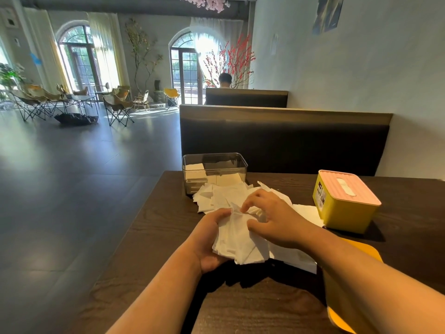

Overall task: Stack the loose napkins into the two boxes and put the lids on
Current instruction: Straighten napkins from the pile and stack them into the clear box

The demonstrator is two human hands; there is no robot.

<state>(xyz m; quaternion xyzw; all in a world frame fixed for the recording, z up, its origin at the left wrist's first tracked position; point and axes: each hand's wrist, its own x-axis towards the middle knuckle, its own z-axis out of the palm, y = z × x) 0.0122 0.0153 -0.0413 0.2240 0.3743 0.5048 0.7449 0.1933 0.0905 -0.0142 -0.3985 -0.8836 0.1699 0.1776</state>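
While gripping the napkins (238, 242) on the table (154, 237) from below with the left hand (209, 254) and pinching them above with the right hand (274, 220), treat as probably light, limp, slippery: clamp squared edges, clear box (192, 182) at eleven o'clock, yellow box (342, 213) at two.

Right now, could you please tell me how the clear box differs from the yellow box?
The clear box is see-through and shows napkins inside; the yellow box is opaque, hiding its contents. The clear box stands open, lidless; the yellow box wears a pink slotted lid. Both stand upright on the dark table.
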